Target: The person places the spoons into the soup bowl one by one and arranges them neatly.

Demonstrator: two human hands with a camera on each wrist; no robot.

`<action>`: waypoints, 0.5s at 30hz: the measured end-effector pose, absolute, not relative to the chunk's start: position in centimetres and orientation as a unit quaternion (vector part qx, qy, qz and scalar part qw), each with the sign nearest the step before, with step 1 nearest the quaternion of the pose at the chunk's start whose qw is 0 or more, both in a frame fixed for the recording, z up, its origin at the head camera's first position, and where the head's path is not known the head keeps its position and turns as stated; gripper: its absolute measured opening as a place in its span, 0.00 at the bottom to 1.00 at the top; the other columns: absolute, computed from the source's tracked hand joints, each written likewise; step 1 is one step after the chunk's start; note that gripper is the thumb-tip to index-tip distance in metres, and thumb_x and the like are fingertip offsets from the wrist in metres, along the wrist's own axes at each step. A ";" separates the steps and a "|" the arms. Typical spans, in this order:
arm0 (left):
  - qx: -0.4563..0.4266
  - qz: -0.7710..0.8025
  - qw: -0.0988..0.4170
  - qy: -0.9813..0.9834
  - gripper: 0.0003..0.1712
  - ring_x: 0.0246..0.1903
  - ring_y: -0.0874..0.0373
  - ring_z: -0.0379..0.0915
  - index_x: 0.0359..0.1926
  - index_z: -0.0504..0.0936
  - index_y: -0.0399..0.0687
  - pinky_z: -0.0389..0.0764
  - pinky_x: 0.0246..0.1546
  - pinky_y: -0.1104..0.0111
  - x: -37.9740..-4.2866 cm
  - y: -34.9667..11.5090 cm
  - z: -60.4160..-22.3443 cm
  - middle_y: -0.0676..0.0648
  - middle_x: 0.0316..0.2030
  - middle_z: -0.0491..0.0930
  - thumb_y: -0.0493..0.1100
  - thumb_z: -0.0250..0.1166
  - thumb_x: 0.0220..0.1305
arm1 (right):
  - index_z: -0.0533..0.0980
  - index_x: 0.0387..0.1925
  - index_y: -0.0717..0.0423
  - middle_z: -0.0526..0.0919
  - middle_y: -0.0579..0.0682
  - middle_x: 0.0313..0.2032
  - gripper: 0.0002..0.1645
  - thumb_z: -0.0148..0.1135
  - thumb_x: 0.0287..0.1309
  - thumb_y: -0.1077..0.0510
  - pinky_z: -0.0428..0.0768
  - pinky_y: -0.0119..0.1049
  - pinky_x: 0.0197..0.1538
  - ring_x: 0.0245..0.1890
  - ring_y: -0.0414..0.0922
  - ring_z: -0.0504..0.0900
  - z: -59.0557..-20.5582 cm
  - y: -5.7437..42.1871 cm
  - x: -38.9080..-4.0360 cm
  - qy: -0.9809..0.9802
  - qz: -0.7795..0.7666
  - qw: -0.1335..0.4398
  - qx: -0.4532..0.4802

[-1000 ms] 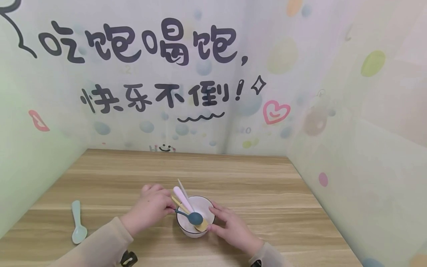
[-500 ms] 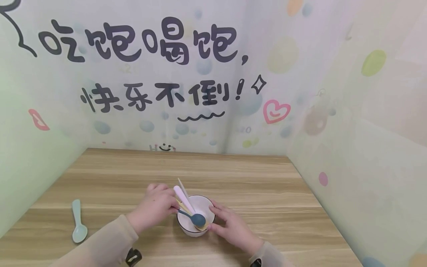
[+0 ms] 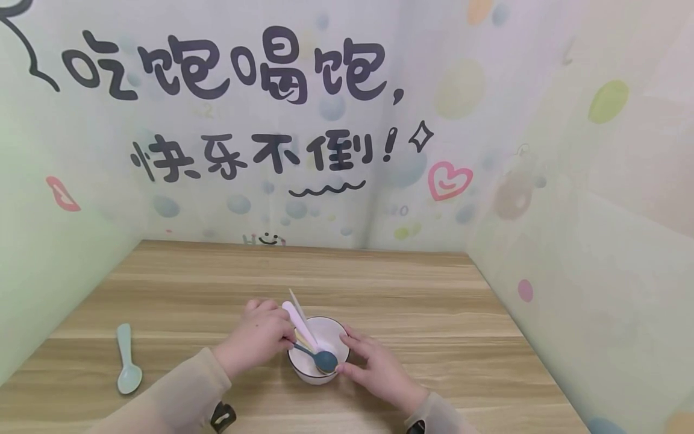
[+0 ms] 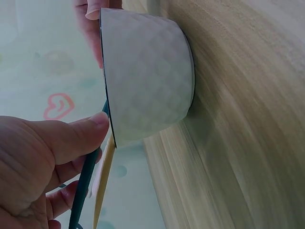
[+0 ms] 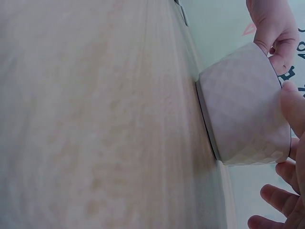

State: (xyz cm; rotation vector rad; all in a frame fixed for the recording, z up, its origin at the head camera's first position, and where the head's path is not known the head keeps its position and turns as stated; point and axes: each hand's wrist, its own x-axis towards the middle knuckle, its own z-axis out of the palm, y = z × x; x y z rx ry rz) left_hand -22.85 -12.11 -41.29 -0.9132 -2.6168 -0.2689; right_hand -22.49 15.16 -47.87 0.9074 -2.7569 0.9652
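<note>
In the head view, my left hand (image 3: 260,334) pinches the handle of a dark blue spoon (image 3: 326,361). The spoon's head is over the near inside of a white dark-rimmed bowl (image 3: 332,331). My right hand (image 3: 379,367) holds the bowl's right side, thumb at the near rim and fingers farther round. Leaning in the bowl are a utensil with a pale pink handle (image 3: 295,317), a thin whitish handle (image 3: 294,299) and a yellow utensil (image 3: 302,340), whose lower ends are mostly hidden. The left wrist view shows the yellow handle (image 4: 101,191) beside the blue spoon's handle (image 4: 85,186).
A pale green spoon (image 3: 129,378) lies on the wood-grain table (image 3: 434,301) at the left. A printed wall (image 3: 347,223) with lettering rises behind the table, and pale walls stand at both sides.
My left hand has moved slightly right with the blue spoon, whose head now sits farther right and lower over the bowl, covering the yellow utensil's end. My right hand and the bowl stay put.
</note>
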 end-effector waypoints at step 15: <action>-0.312 -0.100 0.157 -0.932 0.08 0.33 0.60 0.62 0.20 0.84 0.62 0.57 0.37 0.59 -23.1 -11.8 -41.5 0.64 0.22 0.70 0.45 0.76 0.42 | 0.72 0.63 0.55 0.68 0.47 0.67 0.39 0.63 0.56 0.37 0.67 0.49 0.62 0.65 0.51 0.68 -47.8 15.1 -22.5 -0.900 0.318 0.048 0.295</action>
